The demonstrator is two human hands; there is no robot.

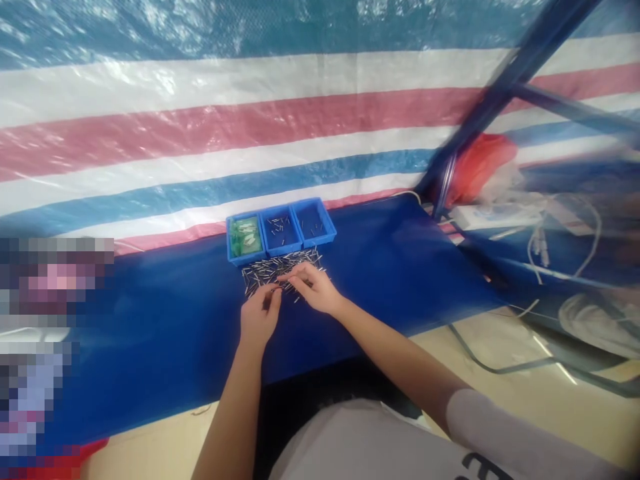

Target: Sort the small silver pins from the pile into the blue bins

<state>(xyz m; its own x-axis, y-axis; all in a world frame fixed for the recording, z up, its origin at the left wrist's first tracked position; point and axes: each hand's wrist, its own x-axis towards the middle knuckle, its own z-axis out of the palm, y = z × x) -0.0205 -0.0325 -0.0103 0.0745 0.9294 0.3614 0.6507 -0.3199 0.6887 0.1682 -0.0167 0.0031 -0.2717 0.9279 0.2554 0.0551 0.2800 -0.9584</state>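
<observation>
A heap of thin metal pins lies spread on the blue table top. My left hand is over the near left edge of the heap, its thumb and fingers closed in a pinch. Close beside it, my right hand reaches over the pins with fingertips pressed together, almost meeting the left ones. Whatever is between the fingertips is too small to make out. Behind the heap stand three joined blue bins: the left bin holds green and white packets, the middle bin several pins, the right bin a few.
The blue table runs along a striped plastic sheet. A dark blue metal frame rises at the right, with a red bag and cables behind it. A blurred-out patch, possibly a person, is at the left edge.
</observation>
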